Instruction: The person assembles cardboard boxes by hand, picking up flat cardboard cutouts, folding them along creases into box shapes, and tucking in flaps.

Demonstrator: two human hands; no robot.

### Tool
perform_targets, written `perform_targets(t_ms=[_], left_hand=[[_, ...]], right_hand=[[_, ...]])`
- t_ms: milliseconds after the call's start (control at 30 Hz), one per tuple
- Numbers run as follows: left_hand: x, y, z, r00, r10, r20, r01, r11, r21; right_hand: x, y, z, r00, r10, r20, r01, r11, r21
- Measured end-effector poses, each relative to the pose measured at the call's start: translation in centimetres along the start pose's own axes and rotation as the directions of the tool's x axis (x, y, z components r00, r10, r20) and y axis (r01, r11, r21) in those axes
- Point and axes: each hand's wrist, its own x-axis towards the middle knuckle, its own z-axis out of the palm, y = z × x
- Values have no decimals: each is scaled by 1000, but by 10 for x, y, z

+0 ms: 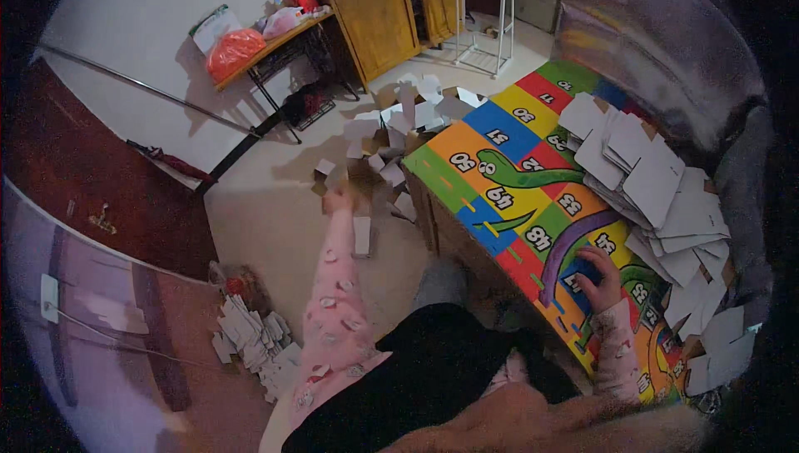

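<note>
My left arm, in a pink patterned sleeve, stretches out over the floor. At its end my left hand (pixel 336 201) is smeared by motion beside a heap of small white boxes (pixel 391 171); whether it holds anything cannot be made out. A single white box (pixel 362 236) lies on the floor close to that forearm. On the table to the right, my right hand (pixel 601 280) rests with thumb and fingers apart and nothing in it. Beneath it spreads a colourful numbered game mat (pixel 508 191) with cartoon snakes. Flat, unfolded white cartons (pixel 641 170) are stacked on the mat beyond this hand.
More white cartons (pixel 250 336) lie piled on the floor at the left. A narrow table (pixel 275 49) with a red bag (pixel 235 52), a wooden cabinet (pixel 370 16) and a white rack (pixel 483 57) stand at the back. Grey fabric hangs at the far right.
</note>
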Motion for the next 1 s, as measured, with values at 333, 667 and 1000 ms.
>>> perform_targets(t_ms=[333,667,1000], left_hand=[[-4,72,115,957,164,241,-114,971,-208],[-68,-2,74,910,116,397,-76,990,-116],[-155,17,51,886,207,414,-190,978,-82]], right_hand=[[-2,-6,-3,999,38,-8,-38,999,-26],[0,-3,-1,1000,8,-10,-8,1000,3],[0,5,1,998,-66,3,66,997,-35]])
